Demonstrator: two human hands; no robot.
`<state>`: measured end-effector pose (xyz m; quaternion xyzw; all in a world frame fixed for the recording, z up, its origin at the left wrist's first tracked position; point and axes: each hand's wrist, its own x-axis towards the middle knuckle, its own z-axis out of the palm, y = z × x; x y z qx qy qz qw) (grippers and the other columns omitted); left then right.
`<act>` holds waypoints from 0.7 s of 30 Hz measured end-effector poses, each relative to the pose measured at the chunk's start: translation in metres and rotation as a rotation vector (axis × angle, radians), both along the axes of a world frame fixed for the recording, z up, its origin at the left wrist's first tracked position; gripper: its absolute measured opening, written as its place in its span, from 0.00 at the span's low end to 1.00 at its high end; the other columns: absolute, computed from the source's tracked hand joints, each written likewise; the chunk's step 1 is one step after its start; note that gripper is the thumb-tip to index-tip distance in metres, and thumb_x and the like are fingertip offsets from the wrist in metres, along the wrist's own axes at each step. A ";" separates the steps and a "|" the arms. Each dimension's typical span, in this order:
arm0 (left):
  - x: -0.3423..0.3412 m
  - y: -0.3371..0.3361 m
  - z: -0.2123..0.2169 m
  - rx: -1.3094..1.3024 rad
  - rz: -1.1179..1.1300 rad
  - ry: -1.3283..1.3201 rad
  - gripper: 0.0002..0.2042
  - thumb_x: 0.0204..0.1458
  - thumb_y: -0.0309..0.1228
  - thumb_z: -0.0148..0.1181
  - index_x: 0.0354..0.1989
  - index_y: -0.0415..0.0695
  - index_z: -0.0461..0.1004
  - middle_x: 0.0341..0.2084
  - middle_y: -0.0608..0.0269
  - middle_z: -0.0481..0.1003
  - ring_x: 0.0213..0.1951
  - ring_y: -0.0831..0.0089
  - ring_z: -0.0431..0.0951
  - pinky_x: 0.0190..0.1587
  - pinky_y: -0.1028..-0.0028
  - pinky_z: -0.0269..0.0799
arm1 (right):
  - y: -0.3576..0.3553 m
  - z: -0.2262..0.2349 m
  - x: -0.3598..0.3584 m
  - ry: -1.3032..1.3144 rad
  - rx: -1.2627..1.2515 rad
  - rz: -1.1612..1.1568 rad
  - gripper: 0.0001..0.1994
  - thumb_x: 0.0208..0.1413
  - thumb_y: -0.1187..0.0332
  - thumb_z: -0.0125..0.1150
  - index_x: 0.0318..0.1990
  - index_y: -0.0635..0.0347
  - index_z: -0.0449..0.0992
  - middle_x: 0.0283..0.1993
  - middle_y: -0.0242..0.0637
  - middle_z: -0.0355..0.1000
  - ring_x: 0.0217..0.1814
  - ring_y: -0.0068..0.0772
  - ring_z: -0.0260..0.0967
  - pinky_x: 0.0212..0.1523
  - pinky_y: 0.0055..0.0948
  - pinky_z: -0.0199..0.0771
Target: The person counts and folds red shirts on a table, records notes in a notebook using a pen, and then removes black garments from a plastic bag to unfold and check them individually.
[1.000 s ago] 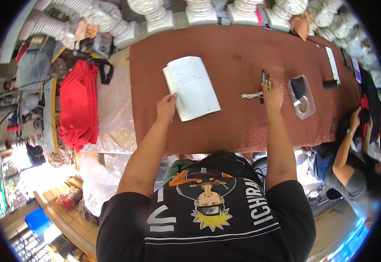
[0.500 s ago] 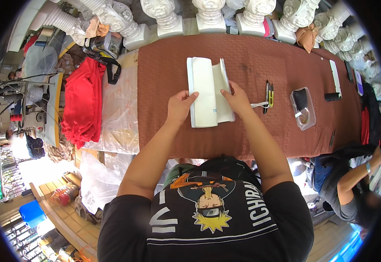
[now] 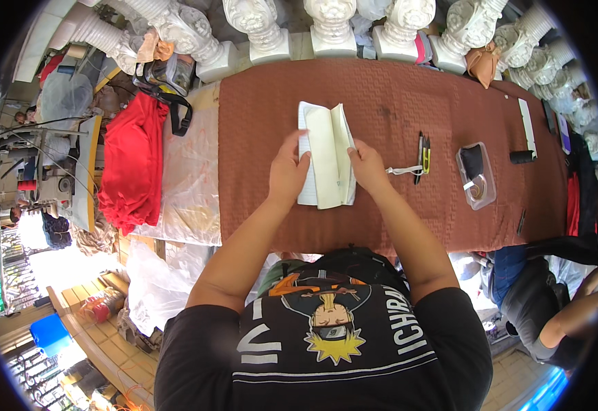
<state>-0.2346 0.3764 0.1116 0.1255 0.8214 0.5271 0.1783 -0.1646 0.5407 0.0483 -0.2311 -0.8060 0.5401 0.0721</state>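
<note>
Fingers [image 3: 297,159] of your left hand [image 3: 286,175] lie flat along the left edge of the white folded sheet of paper [image 3: 326,156], pressing it down rather than clenched around it. Your right hand [image 3: 367,168] has its fingertips curled onto the raised right flap of that sheet, thumb side against the fold; whether the flap is pinched or only pushed cannot be told. The paper sits near the middle of the long table covered in brown textured cloth [image 3: 395,103], folded lengthwise, its right flap standing partly upright. Just right of your right hand lie a white looped cord [image 3: 401,170] and a dark pen-like tool with a yellow strip [image 3: 423,152]. Further right is a clear plastic tray [image 3: 477,176] holding small items. Left of the cloth, a sheet of clear plastic [image 3: 189,171] bears a heap of red fabric [image 3: 133,164]. White carved plaster pieces [image 3: 330,27] line the far edge.
</note>
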 end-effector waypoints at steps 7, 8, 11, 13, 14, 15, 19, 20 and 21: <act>-0.003 -0.004 -0.015 -0.137 -0.056 0.244 0.15 0.48 0.30 0.57 0.46 0.48 0.69 0.41 0.56 0.73 0.44 0.61 0.73 0.47 0.69 0.68 | -0.030 0.045 -0.013 0.007 0.276 0.067 0.15 0.54 0.69 0.45 0.48 0.59 0.70 0.35 0.56 0.71 0.38 0.58 0.69 0.38 0.47 0.68; -0.010 -0.006 -0.019 -0.094 -0.041 0.288 0.14 0.48 0.30 0.58 0.44 0.48 0.70 0.41 0.55 0.72 0.45 0.58 0.73 0.48 0.68 0.67 | -0.028 0.051 -0.012 0.070 0.260 0.049 0.15 0.53 0.70 0.45 0.48 0.59 0.70 0.35 0.56 0.71 0.38 0.58 0.69 0.38 0.47 0.68; -0.033 -0.027 -0.004 -0.018 0.045 0.250 0.14 0.47 0.32 0.58 0.44 0.50 0.69 0.45 0.53 0.70 0.49 0.56 0.69 0.52 0.68 0.63 | -0.008 0.050 -0.015 0.246 0.139 -0.062 0.16 0.53 0.74 0.44 0.49 0.62 0.70 0.36 0.53 0.73 0.38 0.46 0.73 0.38 0.36 0.71; -0.046 -0.042 0.001 -0.203 0.167 0.351 0.17 0.49 0.38 0.56 0.47 0.50 0.69 0.48 0.50 0.68 0.52 0.54 0.66 0.54 0.65 0.60 | 0.001 0.073 -0.020 0.326 0.122 -0.039 0.15 0.53 0.75 0.45 0.48 0.68 0.70 0.37 0.51 0.74 0.38 0.37 0.73 0.40 0.30 0.70; -0.044 -0.044 0.004 -0.387 0.231 0.388 0.19 0.50 0.42 0.55 0.48 0.48 0.68 0.49 0.48 0.66 0.53 0.53 0.64 0.55 0.63 0.59 | -0.003 0.091 -0.018 0.371 0.124 -0.029 0.15 0.53 0.75 0.45 0.48 0.68 0.70 0.36 0.51 0.73 0.38 0.35 0.73 0.39 0.29 0.70; -0.043 -0.045 0.006 -0.571 0.293 0.417 0.21 0.51 0.45 0.53 0.49 0.47 0.68 0.50 0.47 0.65 0.54 0.52 0.63 0.56 0.61 0.58 | -0.009 0.097 -0.023 0.372 0.110 -0.038 0.15 0.54 0.75 0.45 0.48 0.69 0.70 0.37 0.47 0.74 0.38 0.30 0.72 0.40 0.27 0.69; -0.039 -0.039 -0.011 0.067 0.093 -0.075 0.31 0.54 0.53 0.46 0.57 0.40 0.60 0.55 0.51 0.61 0.59 0.57 0.59 0.59 0.61 0.53 | -0.038 0.112 -0.029 0.439 -0.188 0.157 0.14 0.56 0.77 0.44 0.49 0.70 0.69 0.41 0.36 0.72 0.40 0.21 0.68 0.43 0.21 0.67; -0.033 -0.034 -0.009 0.236 0.122 -0.274 0.31 0.54 0.53 0.46 0.57 0.38 0.59 0.56 0.52 0.61 0.59 0.59 0.58 0.60 0.61 0.53 | -0.045 0.119 -0.029 0.413 -0.237 0.193 0.14 0.56 0.77 0.44 0.49 0.70 0.69 0.41 0.36 0.72 0.40 0.20 0.67 0.42 0.20 0.66; -0.030 -0.031 -0.005 0.404 0.148 -0.473 0.32 0.55 0.53 0.45 0.58 0.37 0.58 0.56 0.53 0.60 0.60 0.61 0.57 0.60 0.61 0.52 | -0.051 0.126 -0.028 0.386 -0.286 0.229 0.14 0.56 0.77 0.44 0.49 0.70 0.69 0.41 0.36 0.72 0.39 0.20 0.67 0.42 0.19 0.66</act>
